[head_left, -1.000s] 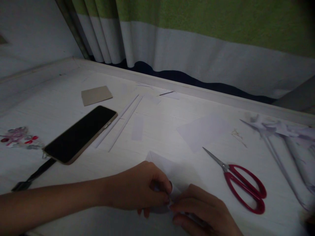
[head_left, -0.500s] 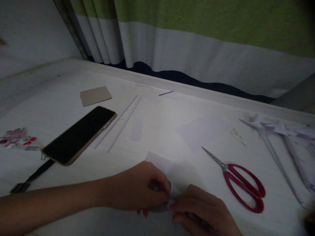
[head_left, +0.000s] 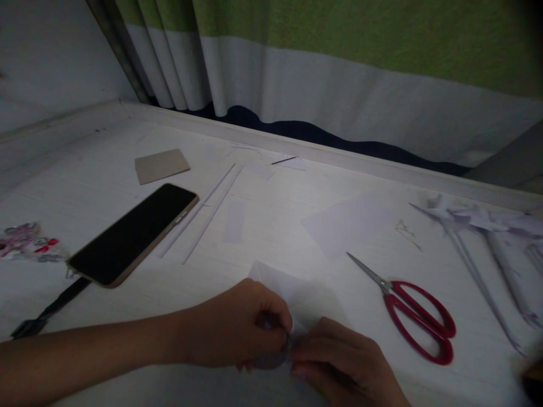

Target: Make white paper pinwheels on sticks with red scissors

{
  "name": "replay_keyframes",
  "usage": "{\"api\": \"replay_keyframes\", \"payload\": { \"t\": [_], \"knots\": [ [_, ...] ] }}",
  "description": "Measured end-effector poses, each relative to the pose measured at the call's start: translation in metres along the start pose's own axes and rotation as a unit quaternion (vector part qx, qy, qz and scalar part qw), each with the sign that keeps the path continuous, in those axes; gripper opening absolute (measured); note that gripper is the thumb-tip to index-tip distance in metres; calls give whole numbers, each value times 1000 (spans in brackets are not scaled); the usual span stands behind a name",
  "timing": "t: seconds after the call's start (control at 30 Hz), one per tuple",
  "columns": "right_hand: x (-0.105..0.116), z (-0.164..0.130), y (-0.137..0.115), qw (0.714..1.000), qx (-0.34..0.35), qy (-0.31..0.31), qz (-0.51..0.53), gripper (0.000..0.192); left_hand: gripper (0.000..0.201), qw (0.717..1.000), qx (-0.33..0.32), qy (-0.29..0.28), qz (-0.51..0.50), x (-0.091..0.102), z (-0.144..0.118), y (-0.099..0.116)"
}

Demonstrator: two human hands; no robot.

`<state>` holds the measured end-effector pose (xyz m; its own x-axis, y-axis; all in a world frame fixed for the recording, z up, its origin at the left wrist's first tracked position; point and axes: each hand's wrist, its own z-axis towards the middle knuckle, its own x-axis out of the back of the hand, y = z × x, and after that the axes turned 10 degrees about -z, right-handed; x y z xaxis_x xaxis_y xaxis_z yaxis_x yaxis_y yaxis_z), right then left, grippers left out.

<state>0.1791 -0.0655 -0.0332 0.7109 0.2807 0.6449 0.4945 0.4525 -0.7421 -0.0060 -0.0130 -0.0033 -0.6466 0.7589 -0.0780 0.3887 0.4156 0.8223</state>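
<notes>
So both hands are bunched up at about 6 o'clock on the white table (head_left: 271, 226), pinching the same small white paper piece (head_left: 292, 294). The left hand (head_left: 237, 328) comes in from 9 o'clock with its fingers curled narrow onto the paper's near corner, and the right hand (head_left: 339, 367) meets it from 5 o'clock, fingertips closed on that same spot. The rest of the paper fans out toward 12 o'clock from the knuckles, lying flat, long axis running roughly 10 to 4. Honestly both hands are equally close, touching it right where they meet. Red scissors (head_left: 418, 319) sit at 3 o'clock, well apart, blades pointing toward 10. A dark phone (head_left: 133, 234) lies off at 10 o'clock, thin paper strips (head_left: 207, 212) just beside it
</notes>
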Motion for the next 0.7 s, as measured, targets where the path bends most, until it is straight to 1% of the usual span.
{"api": "replay_keyframes", "payload": {
  "t": [0.17,0.27,0.37,0.47,0.53,0.63,0.7],
  "knots": [
    [-2,3,-1,1000,10,11,3,10,11,1000,-1,-2,-13,-1,1,-2],
    [-2,3,0,1000,-2,14,5,11,10,1000,-4,5,-9,-1,1,0],
    [-2,2,1,1000,-3,10,8,10,11,1000,0,-2,0,-1,1,2],
    [-1,1,2,999,7,31,1,10,14,1000,-1,-18,5,1,2,3],
    [-1,0,2,998,5,56,-14,17,14,999,3,-32,1,3,2,3],
    [0,0,1,995,0,87,-41,28,20,997,11,-80,-18,5,0,2],
    [1,0,1,994,1,97,-49,32,22,994,7,-108,-20,5,-3,1]
  ]
}}
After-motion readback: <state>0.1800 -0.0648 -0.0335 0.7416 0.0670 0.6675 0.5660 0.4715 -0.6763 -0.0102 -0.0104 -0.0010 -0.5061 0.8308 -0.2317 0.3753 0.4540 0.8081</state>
